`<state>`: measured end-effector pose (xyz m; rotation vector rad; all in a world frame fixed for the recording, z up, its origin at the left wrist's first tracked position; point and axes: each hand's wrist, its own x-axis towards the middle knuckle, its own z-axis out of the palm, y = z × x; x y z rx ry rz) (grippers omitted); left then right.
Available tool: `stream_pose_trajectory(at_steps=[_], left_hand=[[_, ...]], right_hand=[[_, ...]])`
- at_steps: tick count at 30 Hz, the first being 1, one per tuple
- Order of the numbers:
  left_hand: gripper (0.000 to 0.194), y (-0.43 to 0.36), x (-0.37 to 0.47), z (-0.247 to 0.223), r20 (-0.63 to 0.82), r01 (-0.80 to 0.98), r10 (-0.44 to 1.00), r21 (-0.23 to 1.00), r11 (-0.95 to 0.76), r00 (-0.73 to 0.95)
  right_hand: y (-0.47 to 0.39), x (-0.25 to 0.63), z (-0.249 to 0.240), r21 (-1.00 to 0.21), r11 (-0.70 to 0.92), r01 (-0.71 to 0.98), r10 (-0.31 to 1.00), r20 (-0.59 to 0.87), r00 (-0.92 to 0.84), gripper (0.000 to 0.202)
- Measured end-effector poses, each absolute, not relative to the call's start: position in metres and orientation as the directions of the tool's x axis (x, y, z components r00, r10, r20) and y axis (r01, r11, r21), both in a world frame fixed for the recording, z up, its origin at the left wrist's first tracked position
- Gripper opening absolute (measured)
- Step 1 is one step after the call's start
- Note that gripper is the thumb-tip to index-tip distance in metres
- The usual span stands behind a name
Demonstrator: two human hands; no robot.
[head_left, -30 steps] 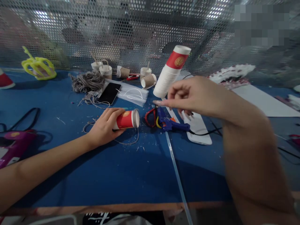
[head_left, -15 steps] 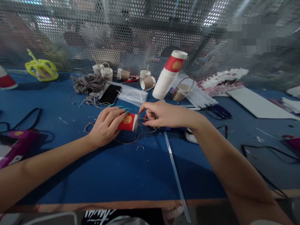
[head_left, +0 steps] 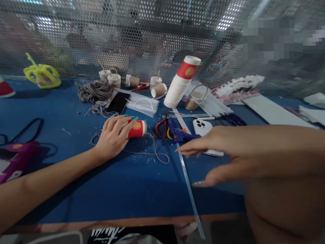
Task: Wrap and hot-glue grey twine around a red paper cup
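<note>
No word is legible. White lettering on the black cloth [head_left: 127, 235], bottom centre, is cut off; round gold emblems mark the red paper cup [head_left: 139, 128], centre, and the cup stack [head_left: 179, 84], upper right of centre.

The paper cup [head_left: 137, 128] is red, with round gold pattern and pale end. It lies on its side, this end to the right, left part covered, well apart from the near edge of the desk [head_left: 101, 189]. Thin grey cord [head_left: 155, 154] makes loose loop beside it.
</note>
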<state>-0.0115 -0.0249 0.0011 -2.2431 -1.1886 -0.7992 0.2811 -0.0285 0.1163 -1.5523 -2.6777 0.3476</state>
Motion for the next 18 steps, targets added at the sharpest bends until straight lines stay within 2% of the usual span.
stream_pose_trajectory(at_steps=[6,10,14,18], left_hand=[[0.054,-0.027,-0.010,0.001,0.704,0.853,0.573,-0.088,-0.514,0.418],[0.054,-0.027,-0.010,0.001,0.700,0.847,0.576,-0.079,-0.526,0.423],[0.059,-0.026,-0.009,0.001,0.702,0.845,0.578,-0.064,-0.530,0.416],[0.056,-0.025,-0.009,0.002,0.721,0.838,0.544,-0.093,-0.538,0.429]], right_hand=[[-0.003,0.292,0.097,0.096,0.393,0.914,0.913,-0.162,-0.375,0.023],[0.007,0.294,0.087,0.288,0.381,0.879,0.918,-0.231,-0.322,0.020],[0.007,0.288,0.074,0.365,0.420,0.831,0.908,-0.160,-0.388,0.022],[0.003,0.283,0.070,0.364,0.336,0.869,0.941,-0.105,-0.320,0.023]])
